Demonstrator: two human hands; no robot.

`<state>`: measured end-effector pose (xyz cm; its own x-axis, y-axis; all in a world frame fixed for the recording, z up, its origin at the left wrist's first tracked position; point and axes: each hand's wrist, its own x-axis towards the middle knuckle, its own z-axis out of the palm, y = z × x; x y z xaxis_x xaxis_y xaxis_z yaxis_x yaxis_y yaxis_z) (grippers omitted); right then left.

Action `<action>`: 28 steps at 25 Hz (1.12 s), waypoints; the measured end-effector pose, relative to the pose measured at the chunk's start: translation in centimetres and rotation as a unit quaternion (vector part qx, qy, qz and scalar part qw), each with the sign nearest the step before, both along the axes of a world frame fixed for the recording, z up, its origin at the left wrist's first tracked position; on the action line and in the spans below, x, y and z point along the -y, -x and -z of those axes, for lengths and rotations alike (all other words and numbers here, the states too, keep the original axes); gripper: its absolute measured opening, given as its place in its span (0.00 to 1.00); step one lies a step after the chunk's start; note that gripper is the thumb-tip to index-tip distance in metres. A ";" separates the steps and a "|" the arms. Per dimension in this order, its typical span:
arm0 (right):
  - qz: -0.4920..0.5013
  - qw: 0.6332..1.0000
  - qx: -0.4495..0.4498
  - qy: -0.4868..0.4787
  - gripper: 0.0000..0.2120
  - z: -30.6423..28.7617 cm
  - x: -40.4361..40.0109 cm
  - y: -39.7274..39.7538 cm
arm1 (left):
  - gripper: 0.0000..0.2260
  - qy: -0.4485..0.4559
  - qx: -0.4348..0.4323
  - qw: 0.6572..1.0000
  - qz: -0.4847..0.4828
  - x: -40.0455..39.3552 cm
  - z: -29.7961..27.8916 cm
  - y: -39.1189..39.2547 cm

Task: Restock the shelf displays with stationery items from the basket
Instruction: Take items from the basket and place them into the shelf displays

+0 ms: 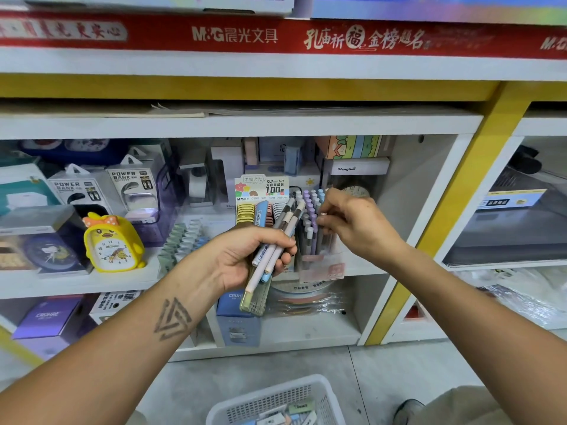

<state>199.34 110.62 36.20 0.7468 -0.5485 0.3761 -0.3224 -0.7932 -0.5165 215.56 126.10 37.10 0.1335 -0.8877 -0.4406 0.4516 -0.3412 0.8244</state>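
My left hand [245, 256] grips a bundle of pens and slim lead cases [277, 237] in front of the middle shelf. Just right of it stands a clear display box of pastel pens [313, 234] on the shelf. My right hand [352, 222] reaches into the top of that display, its fingertips pinching a pen among the upright ones. A white mesh basket [310, 391] with several small stationery packs sits on the floor below, at the bottom edge of the view.
A yellow duck alarm clock [112, 243] and power bank boxes [92, 191] stand at left on the shelf. A lead refill display card [262, 187] rises behind my left hand. A yellow post [441, 216] divides the shelf units. Boxes fill the lower shelf.
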 end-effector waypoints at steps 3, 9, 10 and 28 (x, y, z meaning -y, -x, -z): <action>0.021 0.999 -0.008 0.038 0.04 0.3 0.3 0.2 | 0.07 0.001 -0.001 1.000 -0.001 0.0 0.0 0.0; 0.063 0.993 -0.076 0.063 0.14 0.2 0.5 -0.2 | 0.08 0.004 -0.002 1.000 0.004 -0.1 -0.1 0.0; 0.078 0.994 -0.054 0.049 0.15 0.0 0.4 -0.2 | 0.08 0.004 -0.002 1.000 0.004 -0.1 -0.2 0.0; 0.089 0.798 0.346 -0.486 0.05 -2.9 1.1 0.6 | 0.06 0.019 -0.016 0.999 0.034 -0.2 -0.3 0.5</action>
<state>198.74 109.49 39.14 0.4228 -0.9062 -0.0030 0.2432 0.1166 -0.9630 215.07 126.32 37.42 0.0594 -0.9102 -0.4099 0.4541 -0.3410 0.8231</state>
